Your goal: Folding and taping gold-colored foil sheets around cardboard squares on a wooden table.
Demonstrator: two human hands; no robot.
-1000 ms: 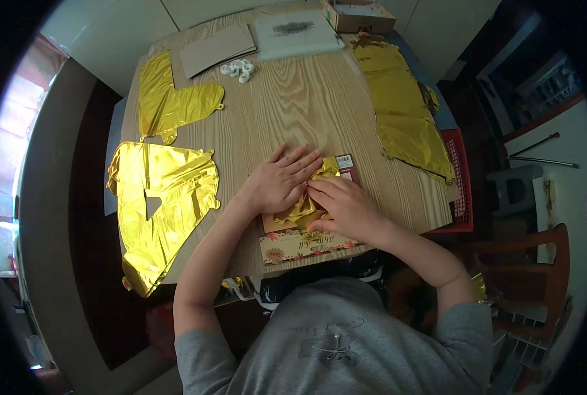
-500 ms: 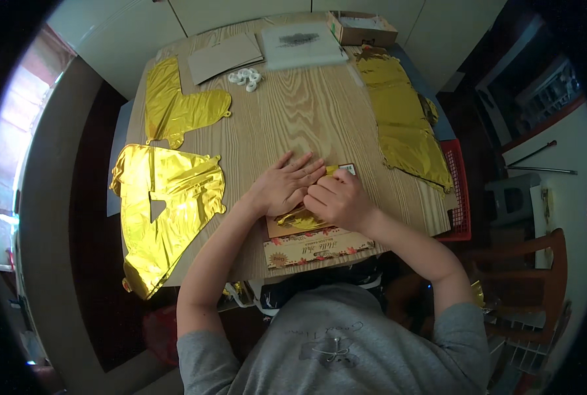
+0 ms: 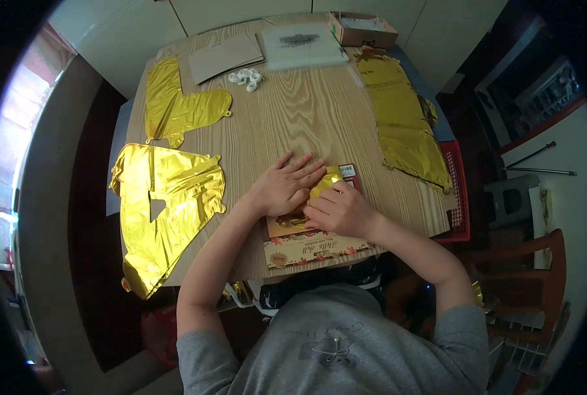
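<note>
A folded gold foil balloon [image 3: 324,185] lies on a printed cardboard package [image 3: 320,248] at the near edge of the table. My left hand [image 3: 287,186] rests flat over the foil's left side, fingers stretched out and pointing to the far right. From the right, my right hand [image 3: 338,209] bears on the foil with its fingers curled and pressed together at its edge. Both hands cover much of the foil, so its full shape is hidden. The package's decorated strip shows below my hands, and a small label patch [image 3: 347,171] shows above them.
Flat gold foil balloons lie on the left, one near [image 3: 175,191] and one far [image 3: 181,105], with more foil [image 3: 405,118] on the right. Farther back are white ribbon rolls [image 3: 245,79], grey cards [image 3: 226,57], a clear bag [image 3: 303,49] and an open box [image 3: 362,29]. A red basket [image 3: 458,191] stands right.
My right hand has shifted slightly down and its fist has loosened a little, uncovering more of the gold foil and the label patch. My left hand stays in place.
</note>
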